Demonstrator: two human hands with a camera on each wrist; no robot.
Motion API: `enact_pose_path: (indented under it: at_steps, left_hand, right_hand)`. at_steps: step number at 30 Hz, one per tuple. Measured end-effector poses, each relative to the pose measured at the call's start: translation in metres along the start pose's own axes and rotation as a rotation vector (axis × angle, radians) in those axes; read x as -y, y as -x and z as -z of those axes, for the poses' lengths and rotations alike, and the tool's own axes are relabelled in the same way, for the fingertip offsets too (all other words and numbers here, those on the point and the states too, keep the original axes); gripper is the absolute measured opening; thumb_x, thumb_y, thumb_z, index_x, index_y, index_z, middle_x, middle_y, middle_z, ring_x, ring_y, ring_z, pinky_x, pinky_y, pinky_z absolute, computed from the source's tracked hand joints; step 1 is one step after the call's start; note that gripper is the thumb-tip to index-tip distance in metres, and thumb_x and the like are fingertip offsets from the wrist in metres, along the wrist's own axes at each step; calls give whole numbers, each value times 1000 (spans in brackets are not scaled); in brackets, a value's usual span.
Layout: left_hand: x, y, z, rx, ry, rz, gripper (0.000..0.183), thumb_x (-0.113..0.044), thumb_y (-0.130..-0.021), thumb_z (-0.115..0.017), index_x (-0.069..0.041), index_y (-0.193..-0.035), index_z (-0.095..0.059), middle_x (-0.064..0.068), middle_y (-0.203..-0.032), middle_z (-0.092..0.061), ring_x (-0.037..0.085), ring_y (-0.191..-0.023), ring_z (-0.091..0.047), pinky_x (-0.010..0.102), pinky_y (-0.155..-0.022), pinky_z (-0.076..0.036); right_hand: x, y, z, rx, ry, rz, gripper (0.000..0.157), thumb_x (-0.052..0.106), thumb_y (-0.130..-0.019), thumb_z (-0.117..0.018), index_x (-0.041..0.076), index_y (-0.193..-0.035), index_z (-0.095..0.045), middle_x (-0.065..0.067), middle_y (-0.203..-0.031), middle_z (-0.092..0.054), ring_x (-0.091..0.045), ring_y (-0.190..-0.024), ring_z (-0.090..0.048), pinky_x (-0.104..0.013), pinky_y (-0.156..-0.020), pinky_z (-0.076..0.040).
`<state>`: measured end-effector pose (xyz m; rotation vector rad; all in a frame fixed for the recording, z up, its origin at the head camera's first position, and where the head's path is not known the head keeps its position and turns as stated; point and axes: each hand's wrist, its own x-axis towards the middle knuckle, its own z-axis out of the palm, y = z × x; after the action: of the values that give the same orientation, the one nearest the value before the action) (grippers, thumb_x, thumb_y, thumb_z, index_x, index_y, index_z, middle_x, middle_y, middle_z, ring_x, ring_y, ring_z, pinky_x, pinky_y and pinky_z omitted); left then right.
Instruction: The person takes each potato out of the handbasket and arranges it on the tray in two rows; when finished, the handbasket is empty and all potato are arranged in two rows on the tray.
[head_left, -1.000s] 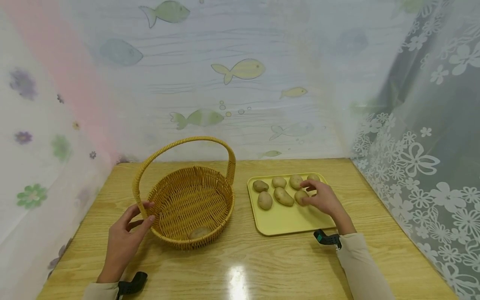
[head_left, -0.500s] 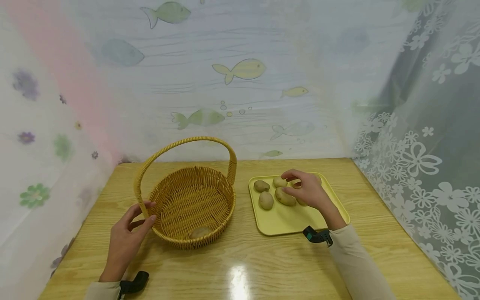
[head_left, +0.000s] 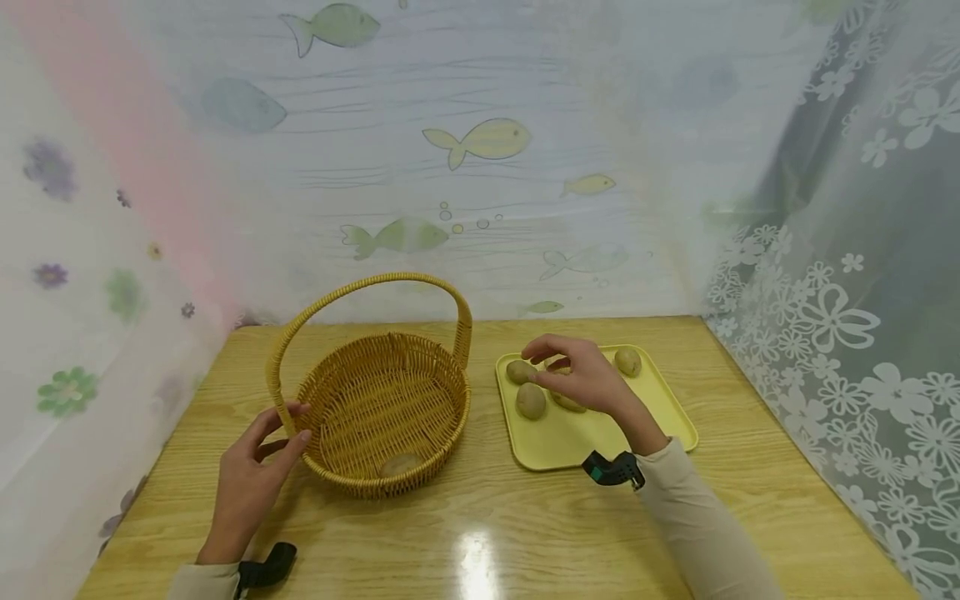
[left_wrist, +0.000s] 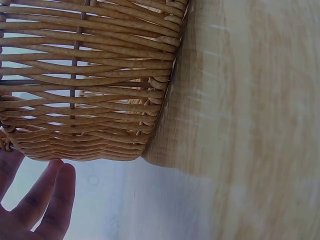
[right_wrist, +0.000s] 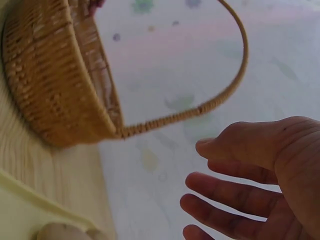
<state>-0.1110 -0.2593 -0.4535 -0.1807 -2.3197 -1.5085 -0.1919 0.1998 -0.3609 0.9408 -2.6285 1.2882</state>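
Note:
A round wicker basket [head_left: 375, 485] with a tall arched handle stands at the left of the table. My left hand [head_left: 251, 471] holds its left rim at the foot of the handle, thumb and fingers on either side. One potato [head_left: 401, 464] lies in the basket, at the near side. To the right is a yellow tray [head_left: 555, 448] bearing several potatoes. My right hand [head_left: 581, 375] hovers over the tray, its loosely bent fingers near a greenish potato [head_left: 519, 372]. Its fingers look empty in the right wrist view. That hand covers some potatoes; one potato [head_left: 627, 362] shows at the back right.
The wooden table [head_left: 420, 542] extends in front of the basket and tray. A fish-patterned sheet [head_left: 480, 242] hangs behind it, with flowered curtains at both sides. A black wrist camera [head_left: 611, 468] sits on the right wrist, another camera [head_left: 267, 567] on the left.
My right hand has moved left across the tray, from the right-hand potatoes toward the left ones. The back right potato is uncovered again. My left hand and the basket have stayed put.

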Motion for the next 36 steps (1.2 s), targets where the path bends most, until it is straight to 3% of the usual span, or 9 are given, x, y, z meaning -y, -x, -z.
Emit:
enact_pose_path:
  at_steps: [5,12,18,25,32,36]
  left_hand:
    - [2,0,-1,4,0,-5,41,-15,-102,-72,-11,-142,-63,8,-136,-66,7,-123,-56,15,-89,-53]
    - [2,0,-2,1,4,-2,40,-16,-102,-72,-12,-141,-64,7,-135,-66,8,-123,-58,16,-89,-53]
    - [1,-1,-1,-1,8,-11,39,-16,-102,-71,-12,-140,-64,7,-134,-66,9,-123,-57,15,-89,-53]
    - [2,-1,-1,-5,2,-21,38,-15,-102,-71,-11,-139,-64,7,-133,-67,9,-122,-58,14,-88,-53]
    - [1,-1,0,-3,5,-22,38,-15,-102,-72,-12,-139,-65,7,-133,-67,9,-122,-58,14,-88,-53]
    - [1,-1,0,-9,9,-29,38,-13,-101,-72,-12,-139,-65,7,-133,-67,10,-122,-58,14,-88,-53]
  right_hand:
    - [13,-15,-10,83,-22,45,25,8,-99,-72,7,-124,-71,-8,-120,-71,-35,-111,-67,-48,-90,-59]
    - [25,-31,-24,171,-19,89,26,10,-99,-73,10,-125,-71,0,-120,-71,-19,-109,-67,-40,-90,-59]
    - [33,-45,-31,246,8,126,28,8,-100,-72,6,-128,-70,-6,-120,-72,-23,-111,-67,-44,-90,-60]
    - [41,-60,-40,336,-23,181,31,6,-100,-70,5,-131,-68,-7,-122,-71,-31,-111,-68,-38,-90,-60]
    - [42,-77,-48,490,-61,166,36,12,-99,-74,8,-134,-68,-5,-125,-70,-20,-113,-67,-32,-93,-58]
    - [41,-90,-55,583,-121,179,38,8,-98,-74,6,-136,-68,-10,-126,-70,-27,-116,-66,-31,-94,-58]
